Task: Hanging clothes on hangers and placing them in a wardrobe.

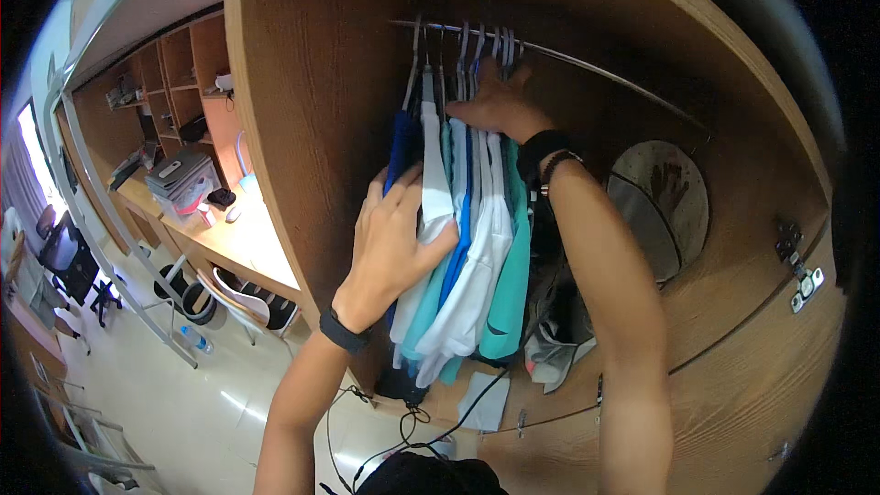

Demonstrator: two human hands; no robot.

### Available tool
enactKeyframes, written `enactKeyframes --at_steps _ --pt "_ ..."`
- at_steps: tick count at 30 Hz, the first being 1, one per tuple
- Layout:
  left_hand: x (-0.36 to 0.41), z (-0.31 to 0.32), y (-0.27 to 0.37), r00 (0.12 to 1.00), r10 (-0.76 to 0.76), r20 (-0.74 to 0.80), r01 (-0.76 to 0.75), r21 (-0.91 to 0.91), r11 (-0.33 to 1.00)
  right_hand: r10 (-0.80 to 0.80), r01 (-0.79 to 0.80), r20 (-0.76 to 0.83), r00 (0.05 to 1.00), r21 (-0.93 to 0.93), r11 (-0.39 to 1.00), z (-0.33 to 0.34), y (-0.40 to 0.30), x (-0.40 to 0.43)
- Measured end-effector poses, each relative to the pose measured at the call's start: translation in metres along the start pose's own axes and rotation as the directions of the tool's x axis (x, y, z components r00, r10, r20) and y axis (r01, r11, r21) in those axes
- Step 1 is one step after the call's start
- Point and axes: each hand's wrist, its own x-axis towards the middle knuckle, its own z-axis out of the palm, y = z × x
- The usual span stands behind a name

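Several garments hang close together on a metal rod (612, 75) inside a wooden wardrobe (302, 82). My left hand (395, 234) lies against a dark blue garment (401, 141) and a white garment (434, 179), its thumb across the white one. Whether it grips the cloth I cannot tell. Just under the rod, my right hand (498, 106) is around a bunch of clothes hangers (479, 48), thumb to the left; some fingertips are hidden in shadow. Below it hang a white shirt (485, 247) and a teal garment (509, 289) with a dark swoosh.
A round mirror (674, 185) leans at the wardrobe's right, near a grey bag or cap (557, 350). Black cables (474, 405) cross the wardrobe's front edge. At left are a desk (254, 234) with a plastic box (185, 192), a chair (237, 299) and a bottle (197, 339) on the floor.
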Motion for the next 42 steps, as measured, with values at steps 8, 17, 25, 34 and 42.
enactKeyframes --at_steps 8,17,25,34,42 --pt "-0.005 -0.011 -0.007 0.998 -0.037 -0.049 0.047 0.215 0.976 -0.017 0.049 0.134 0.991 -0.238 0.97 -0.011 -0.011 -0.008" --pt "-0.006 -0.017 -0.023 0.992 -0.071 -0.101 0.086 0.148 0.985 0.031 0.024 0.168 0.985 -0.312 0.95 -0.049 0.02 -0.028" --pt "-0.007 -0.02 -0.022 0.994 -0.057 -0.097 0.063 0.064 0.996 0.046 0.054 0.225 0.973 -0.42 0.906 -0.079 0.066 -0.041" --pt "-0.01 -0.027 -0.006 0.975 0.115 -0.191 -0.055 0.295 0.954 -0.098 0.089 0.053 0.994 0.158 0.983 -0.093 0.09 -0.07" --pt "0.006 -0.017 0.009 0.99 0.087 -0.109 -0.007 0.584 0.812 -0.205 0.208 -0.038 0.978 0.226 0.951 -0.102 0.101 -0.099"
